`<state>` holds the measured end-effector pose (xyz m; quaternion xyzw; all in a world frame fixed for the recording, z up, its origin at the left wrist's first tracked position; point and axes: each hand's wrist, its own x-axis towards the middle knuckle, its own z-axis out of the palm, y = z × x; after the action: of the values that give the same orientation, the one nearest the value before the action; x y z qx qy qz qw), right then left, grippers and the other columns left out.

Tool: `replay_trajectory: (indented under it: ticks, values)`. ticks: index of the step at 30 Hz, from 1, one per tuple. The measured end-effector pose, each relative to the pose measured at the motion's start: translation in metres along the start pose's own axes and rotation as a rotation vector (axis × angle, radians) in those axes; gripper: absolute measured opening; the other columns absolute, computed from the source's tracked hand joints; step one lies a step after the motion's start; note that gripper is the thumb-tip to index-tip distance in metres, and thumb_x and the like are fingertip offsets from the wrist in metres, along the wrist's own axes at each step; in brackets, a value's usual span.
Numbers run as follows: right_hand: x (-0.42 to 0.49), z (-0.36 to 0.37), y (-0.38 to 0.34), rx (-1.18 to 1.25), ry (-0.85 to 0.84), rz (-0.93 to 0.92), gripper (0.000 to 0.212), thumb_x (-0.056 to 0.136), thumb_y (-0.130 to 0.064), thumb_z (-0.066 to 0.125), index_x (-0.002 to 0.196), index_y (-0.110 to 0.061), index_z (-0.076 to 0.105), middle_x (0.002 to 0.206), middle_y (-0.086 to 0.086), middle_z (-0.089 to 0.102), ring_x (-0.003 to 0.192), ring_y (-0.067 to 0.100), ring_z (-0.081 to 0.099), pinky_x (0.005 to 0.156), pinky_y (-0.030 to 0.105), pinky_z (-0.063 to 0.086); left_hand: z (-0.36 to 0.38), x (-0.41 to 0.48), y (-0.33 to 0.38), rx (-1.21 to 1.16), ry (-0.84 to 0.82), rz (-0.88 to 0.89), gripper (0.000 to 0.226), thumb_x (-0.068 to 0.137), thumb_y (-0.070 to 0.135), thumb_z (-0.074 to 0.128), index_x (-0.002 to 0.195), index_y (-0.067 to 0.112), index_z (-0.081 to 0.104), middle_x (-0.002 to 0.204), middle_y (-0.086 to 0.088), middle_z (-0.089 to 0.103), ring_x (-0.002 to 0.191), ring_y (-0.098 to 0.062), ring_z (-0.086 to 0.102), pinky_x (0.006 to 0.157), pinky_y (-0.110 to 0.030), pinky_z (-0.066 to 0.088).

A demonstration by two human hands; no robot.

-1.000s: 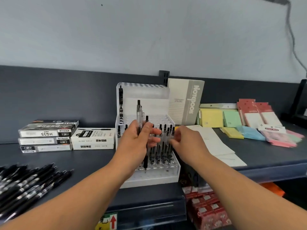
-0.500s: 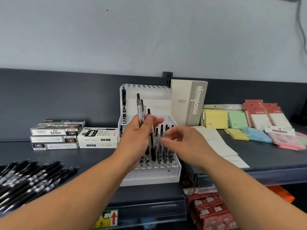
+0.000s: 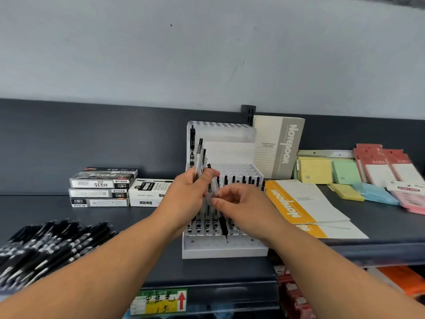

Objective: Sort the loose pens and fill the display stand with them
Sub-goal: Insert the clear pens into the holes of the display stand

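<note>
My left hand (image 3: 187, 199) grips a bunch (image 3: 199, 157) of pens upright over the stand (image 3: 225, 250). My right hand (image 3: 243, 209) pinches one pen (image 3: 214, 184) mid-barrel, tip down above the holes. It looks light, stiff and slick, so I judge its rubber grip the surer hold.

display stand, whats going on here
A person is loading the display stand with pens. The left hand holds a bunch of clear pens upright over it; the right hand pinches one pen of that bunch. The stand's front rows already hold pens, and a heap of black pens lies on the shelf.
</note>
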<state>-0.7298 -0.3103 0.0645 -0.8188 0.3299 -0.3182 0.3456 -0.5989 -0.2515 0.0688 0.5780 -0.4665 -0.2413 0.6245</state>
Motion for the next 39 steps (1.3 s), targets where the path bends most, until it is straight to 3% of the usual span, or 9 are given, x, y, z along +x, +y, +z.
replay_trajectory:
  ticks: [4, 8, 13, 17, 22, 26, 29, 35, 39]
  values:
    - [0.009, 0.020, -0.008, -0.054, 0.096, -0.010, 0.009, 0.088, -0.031, 0.067, 0.092, -0.023, 0.070, 0.080, -0.011, 0.067, 0.070, -0.001, 0.058, 0.063, 0.013, 0.043, -0.024, 0.007, -0.007, 0.014, 0.034, -0.012, 0.025, 0.097, 0.040, 0.048, 0.100, 0.023, 0.066, 0.071, 0.001, 0.052, 0.063, -0.009, 0.045, 0.058, -0.017, 0.042]
    - [0.020, 0.037, -0.013, -0.041, 0.194, -0.008, 0.004, 0.088, -0.027, 0.068, 0.091, -0.025, 0.069, 0.081, -0.010, 0.067, 0.076, 0.003, 0.062, 0.071, 0.018, 0.050, -0.049, 0.013, -0.017, -0.004, 0.030, 0.015, 0.022, 0.098, 0.038, 0.046, 0.103, 0.033, 0.066, 0.084, 0.002, 0.056, 0.069, -0.007, 0.049, 0.069, -0.024, 0.046]
    - [0.023, 0.058, -0.017, -0.206, 0.200, -0.025, 0.006, 0.087, -0.025, 0.068, 0.088, -0.028, 0.064, 0.076, -0.013, 0.061, 0.071, -0.001, 0.057, 0.071, 0.016, 0.048, -0.071, 0.015, -0.023, -0.058, -0.011, -0.008, 0.022, 0.099, 0.037, 0.044, 0.106, 0.028, 0.063, 0.071, 0.003, 0.051, 0.052, -0.008, 0.039, 0.055, -0.026, 0.037]
    - [0.019, 0.069, -0.016, -0.370, 0.171, 0.023, 0.010, 0.087, -0.028, 0.068, 0.085, -0.028, 0.058, 0.075, -0.014, 0.058, 0.072, 0.003, 0.055, 0.067, 0.017, 0.045, -0.079, 0.015, -0.029, -0.034, -0.018, -0.049, 0.026, 0.100, 0.038, 0.041, 0.089, 0.017, 0.051, 0.081, -0.011, 0.051, 0.056, -0.015, 0.036, 0.061, -0.036, 0.033]
    - [0.015, 0.078, -0.013, -0.399, 0.229, 0.093, 0.018, 0.084, -0.031, 0.072, 0.084, -0.025, 0.055, 0.071, -0.014, 0.057, 0.070, 0.005, 0.056, 0.063, 0.014, 0.042, -0.082, 0.012, -0.033, -0.035, -0.036, -0.061, 0.026, 0.102, 0.034, 0.038, 0.089, 0.014, 0.049, 0.076, -0.011, 0.049, 0.054, -0.012, 0.036, 0.055, -0.030, 0.032]
    - [0.016, 0.085, -0.014, -0.442, 0.215, 0.128, 0.016, 0.086, -0.029, 0.070, 0.086, -0.025, 0.055, 0.081, -0.009, 0.062, 0.080, 0.010, 0.061, 0.074, 0.021, 0.048, -0.084, 0.009, -0.035, -0.032, -0.035, -0.041, 0.029, 0.101, 0.035, 0.038, 0.091, 0.012, 0.051, 0.066, -0.005, 0.047, 0.052, -0.010, 0.037, 0.055, -0.028, 0.035]
    - [0.015, 0.088, -0.015, -0.465, 0.224, 0.138, 0.016, 0.087, -0.030, 0.069, 0.085, -0.026, 0.053, 0.083, -0.007, 0.062, 0.077, 0.009, 0.056, 0.073, 0.021, 0.044, -0.083, 0.009, -0.038, -0.036, -0.046, -0.034, 0.029, 0.101, 0.036, 0.038, 0.089, 0.013, 0.051, 0.064, -0.004, 0.047, 0.053, -0.011, 0.037, 0.056, -0.029, 0.036]
    - [0.008, 0.073, -0.023, -0.392, 0.170, 0.179, 0.020, 0.080, -0.037, 0.076, 0.089, -0.023, 0.064, 0.077, -0.014, 0.064, 0.072, 0.003, 0.060, 0.071, 0.017, 0.049, -0.081, 0.007, -0.040, -0.045, -0.127, -0.038, 0.027, 0.100, 0.034, 0.041, 0.084, 0.014, 0.051, 0.067, -0.008, 0.047, 0.056, -0.014, 0.035, 0.056, -0.033, 0.033]
    - [0.007, 0.045, -0.047, -0.080, 0.253, 0.184, 0.013, 0.084, -0.042, 0.068, 0.089, -0.030, 0.069, 0.082, -0.019, 0.065, 0.075, -0.007, 0.058, 0.062, 0.011, 0.042, -0.076, 0.005, -0.034, -0.117, -0.292, -0.037, 0.023, 0.101, 0.026, 0.043, 0.084, 0.011, 0.043, 0.074, -0.010, 0.044, 0.050, -0.012, 0.028, 0.046, -0.023, 0.028]
